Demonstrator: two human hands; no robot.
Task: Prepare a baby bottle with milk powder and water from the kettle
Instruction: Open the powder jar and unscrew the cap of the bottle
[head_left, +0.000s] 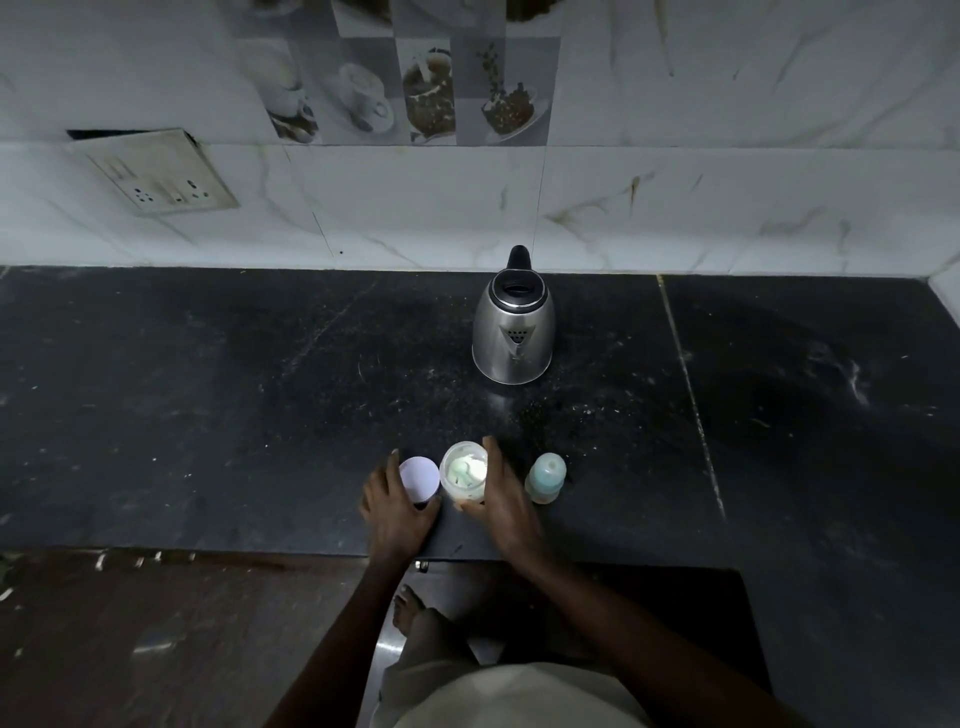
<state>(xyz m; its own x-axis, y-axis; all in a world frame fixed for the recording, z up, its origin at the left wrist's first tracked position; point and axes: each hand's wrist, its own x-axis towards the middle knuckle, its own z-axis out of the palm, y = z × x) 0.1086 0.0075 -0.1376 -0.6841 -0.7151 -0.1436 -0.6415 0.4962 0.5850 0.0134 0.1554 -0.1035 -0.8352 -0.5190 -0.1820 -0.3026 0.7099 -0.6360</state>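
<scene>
While the left hand (397, 512) has its grip curled on the lid (418, 475) and the right hand (506, 506) wraps the open jar (464, 470) at 6 o'clock on the tabletop (208, 415), the bottle (545, 478) at the jar's 3 o'clock looks light, slick and tippy, best taken mid-body, kettle (514, 322) at 12.

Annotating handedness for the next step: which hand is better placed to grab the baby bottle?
Probably right. The right hand grips the powder jar directly beside the baby bottle; the left hand holds the lid beyond the jar.
</scene>
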